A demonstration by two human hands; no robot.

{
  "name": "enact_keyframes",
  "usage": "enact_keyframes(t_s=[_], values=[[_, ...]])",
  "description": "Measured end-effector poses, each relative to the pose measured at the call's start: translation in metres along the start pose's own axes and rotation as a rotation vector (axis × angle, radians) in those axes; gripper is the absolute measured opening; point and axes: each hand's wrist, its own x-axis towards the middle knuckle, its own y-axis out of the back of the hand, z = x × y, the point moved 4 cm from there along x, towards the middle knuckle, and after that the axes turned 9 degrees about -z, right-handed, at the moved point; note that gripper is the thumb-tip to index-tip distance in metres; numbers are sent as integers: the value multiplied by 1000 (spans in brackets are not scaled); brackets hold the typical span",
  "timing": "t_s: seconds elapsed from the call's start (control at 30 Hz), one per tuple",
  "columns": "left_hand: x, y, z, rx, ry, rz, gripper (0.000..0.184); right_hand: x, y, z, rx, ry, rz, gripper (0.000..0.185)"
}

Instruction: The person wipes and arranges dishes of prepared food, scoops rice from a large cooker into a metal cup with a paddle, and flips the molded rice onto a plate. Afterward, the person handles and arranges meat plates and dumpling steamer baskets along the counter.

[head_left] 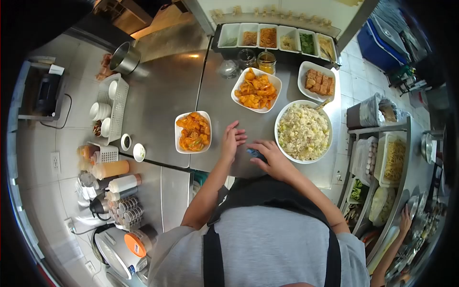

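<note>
My left hand (233,139) is over the steel counter with its fingers apart and nothing in it. To its left is a square white bowl of orange, sauce-coated pieces (193,132). My right hand (273,159) is curled round a small blue thing (256,154), visible between thumb and fingers, too covered to name. Close by on the right stands a big round white bowl of fried rice (303,131). Behind the hands is a second bowl of orange-coated pieces (256,90). A square bowl of browned blocks (318,81) sits at the back right.
A rack of topping tubs (277,38) lines the counter's back, with glass jars (266,61) before it. At left are a metal pot (125,58), a white basket (117,105), two small sauce dishes (139,152) and squeeze bottles (112,169). Another person's arm (394,244) reaches in at lower right.
</note>
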Motion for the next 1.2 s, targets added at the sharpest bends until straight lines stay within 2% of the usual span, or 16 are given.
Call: enact_keyframes(t_s=[0.1,0.17,0.2,0.23,0.3,0.4,0.43,0.5,0.53,0.63,0.77,0.9,1.07,1.1,1.13,1.2], values=[[-26,38,-15,105,24,40,42,-2,46,-11,33,-77,95,28],[-59,58,-26,95,90,113,42,-61,75,31,260,-625,257,21],[-78,66,-27,45,133,180,43,-85,94,48,315,-714,451,23],[-92,75,-28,-6,174,244,44,-118,107,84,95,-756,470,24],[-109,110,-29,-3,26,466,46,-162,120,136,212,-941,389,31],[-118,143,-6,40,-144,615,47,-158,93,144,998,-848,162,49],[-113,152,5,55,-200,629,47,-154,88,146,1034,-831,143,50],[-95,167,14,62,-105,521,46,-142,71,153,1099,-790,110,54],[-89,174,17,61,-59,473,45,-142,67,153,1152,-771,178,46],[-75,181,22,-78,-96,407,41,-140,67,155,1091,-765,249,39],[-62,185,48,125,-141,467,37,-188,55,193,1083,-838,443,42],[-32,222,76,138,-180,536,37,-122,67,78,986,-797,408,43],[19,312,128,256,-200,533,44,-36,31,52,981,-805,249,47],[33,332,139,256,-197,512,45,9,13,29,1043,-817,314,48],[47,350,148,257,-193,493,46,38,-2,40,1050,-782,157,51],[75,383,164,242,-205,485,46,125,-37,19,1143,-678,133,48]])
